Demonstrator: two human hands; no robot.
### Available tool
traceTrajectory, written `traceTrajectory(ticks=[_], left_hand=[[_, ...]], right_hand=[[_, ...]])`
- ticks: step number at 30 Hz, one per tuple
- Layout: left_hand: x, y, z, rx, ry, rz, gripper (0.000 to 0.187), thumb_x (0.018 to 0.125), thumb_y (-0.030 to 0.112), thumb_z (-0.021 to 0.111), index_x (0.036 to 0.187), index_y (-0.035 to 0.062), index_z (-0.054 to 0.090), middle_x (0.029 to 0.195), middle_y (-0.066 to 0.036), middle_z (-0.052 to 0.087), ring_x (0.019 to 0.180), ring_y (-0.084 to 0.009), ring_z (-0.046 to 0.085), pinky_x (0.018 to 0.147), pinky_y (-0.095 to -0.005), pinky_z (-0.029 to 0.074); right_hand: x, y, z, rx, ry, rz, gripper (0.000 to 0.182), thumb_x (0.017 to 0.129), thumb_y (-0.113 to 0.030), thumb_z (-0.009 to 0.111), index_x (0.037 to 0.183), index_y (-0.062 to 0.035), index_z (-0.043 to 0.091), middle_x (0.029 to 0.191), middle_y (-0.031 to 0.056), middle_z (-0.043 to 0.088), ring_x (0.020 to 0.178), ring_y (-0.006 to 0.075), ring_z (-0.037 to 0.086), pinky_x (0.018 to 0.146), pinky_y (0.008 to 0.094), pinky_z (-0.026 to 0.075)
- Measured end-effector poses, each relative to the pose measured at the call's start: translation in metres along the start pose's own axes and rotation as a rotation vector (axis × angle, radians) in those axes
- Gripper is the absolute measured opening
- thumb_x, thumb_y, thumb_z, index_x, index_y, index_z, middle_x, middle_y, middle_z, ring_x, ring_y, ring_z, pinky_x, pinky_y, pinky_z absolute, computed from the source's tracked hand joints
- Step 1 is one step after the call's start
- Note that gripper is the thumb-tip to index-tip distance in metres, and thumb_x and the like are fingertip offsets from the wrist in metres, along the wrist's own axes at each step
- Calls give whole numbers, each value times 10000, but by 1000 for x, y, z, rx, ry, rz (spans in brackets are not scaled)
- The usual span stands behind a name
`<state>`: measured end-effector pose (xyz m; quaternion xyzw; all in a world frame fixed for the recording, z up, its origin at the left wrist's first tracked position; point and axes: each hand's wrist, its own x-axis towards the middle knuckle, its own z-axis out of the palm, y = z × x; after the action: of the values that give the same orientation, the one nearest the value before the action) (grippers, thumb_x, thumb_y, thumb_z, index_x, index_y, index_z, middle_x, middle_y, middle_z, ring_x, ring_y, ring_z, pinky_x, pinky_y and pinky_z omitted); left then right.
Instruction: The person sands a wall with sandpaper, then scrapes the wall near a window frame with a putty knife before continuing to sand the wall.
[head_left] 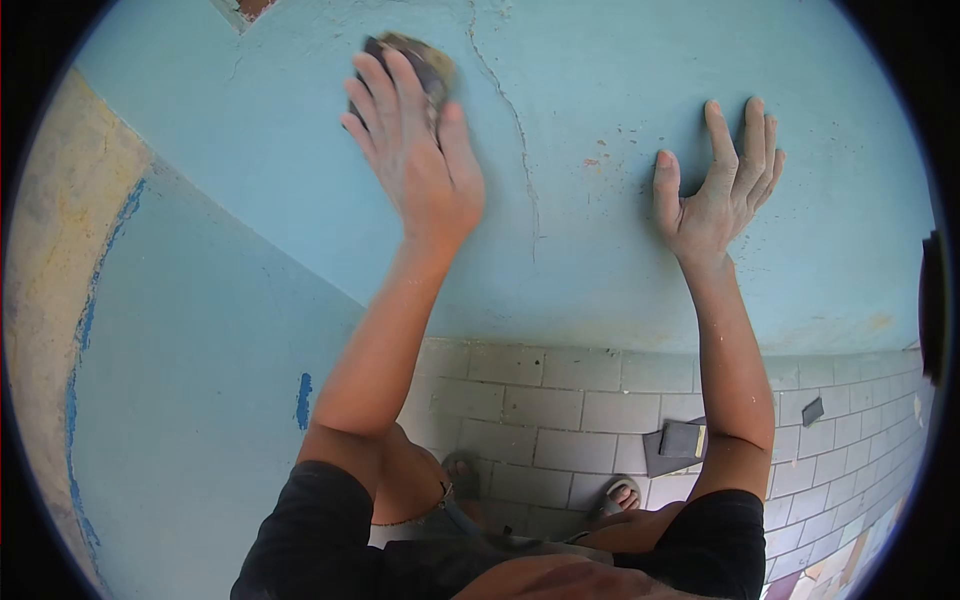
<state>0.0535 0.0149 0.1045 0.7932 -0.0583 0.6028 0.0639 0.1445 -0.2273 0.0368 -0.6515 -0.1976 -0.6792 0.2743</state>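
Against the light blue wall, my left hand presses a dark sheet wrapped on a brownish block, fingers laid over it. The block's far edge shows past my fingertips. To the right, my right hand rests on the same wall, fingers spread and dusty, holding nothing. Between the hands, a long crack runs down the wall, with small chipped specks near my right hand.
Below the wall is a tiled floor with dark sheets near my right forearm and a small dark piece farther right. An adjoining blue wall stands at left. My sandalled feet are below.
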Motion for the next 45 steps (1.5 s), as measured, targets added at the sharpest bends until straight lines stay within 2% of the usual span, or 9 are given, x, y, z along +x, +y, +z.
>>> traceTrajectory(ticks=[9,18,23,25,27,29,37,41,45], left_hand=[[-167,-37,10,237,-434,625,611,932,252,575,1526,128,505,1636,-200,357,1543,-406,254,1213,-644,161],[-34,-2,24,157,25,139,641,934,229,585,1539,56,461,1626,-201,375,1508,-452,296,1214,-644,100],[-181,-45,1,163,-505,549,663,899,245,606,1510,29,465,1568,-257,387,1402,-439,386,1181,-657,199],[-131,-32,-26,356,-844,27,695,951,217,576,1578,22,345,1620,-295,283,1486,-447,286,1214,-632,152],[-69,-57,-8,155,18,-198,706,1006,219,536,1628,47,249,1690,-255,153,1556,-468,125,1232,-617,81],[-12,-56,-17,36,220,-468,661,1075,201,406,1631,-16,122,1690,-298,58,1565,-477,40,1242,-593,15],[-177,-44,-4,238,-452,89,774,1075,373,428,1636,-10,57,1679,-331,-22,1560,-501,-7,1226,-627,-25],[-43,-88,-31,-148,281,-770,805,1073,421,446,1639,4,53,1687,-307,-37,1562,-489,-43,1221,-643,-17],[-138,-45,9,63,-83,-384,890,1064,509,426,1624,-38,2,1670,-339,-84,1546,-520,-88,1203,-662,-54]], right_hand=[[0,-5,-3,-13,9,7,522,933,-401,629,1388,-146,611,1548,172,469,1461,304,396,1239,460,172],[0,-5,2,37,36,-20,498,936,-393,633,1366,-142,624,1527,161,494,1464,288,384,1223,456,205],[2,-5,-3,-6,0,8,513,932,-402,643,1374,-142,619,1525,162,497,1457,290,393,1229,451,201],[3,-2,-3,-10,12,-2,509,933,-403,643,1370,-144,620,1526,158,496,1455,290,394,1226,456,205],[0,-3,-3,8,-19,-11,504,934,-403,643,1367,-146,622,1527,155,495,1453,290,396,1224,460,210],[1,-4,-1,17,23,-14,489,938,-405,643,1356,-150,627,1526,151,495,1452,293,396,1218,469,220],[5,-5,-4,-33,4,-32,525,960,-384,670,1402,-115,583,1545,157,462,1464,311,380,1197,491,269],[7,11,-15,-37,-78,-92,551,974,-476,641,1417,-155,580,1553,108,463,1456,283,368,1200,437,216],[30,31,-17,-98,-19,-85,631,976,-591,603,1460,-191,545,1569,35,438,1478,235,296,1189,413,174]])
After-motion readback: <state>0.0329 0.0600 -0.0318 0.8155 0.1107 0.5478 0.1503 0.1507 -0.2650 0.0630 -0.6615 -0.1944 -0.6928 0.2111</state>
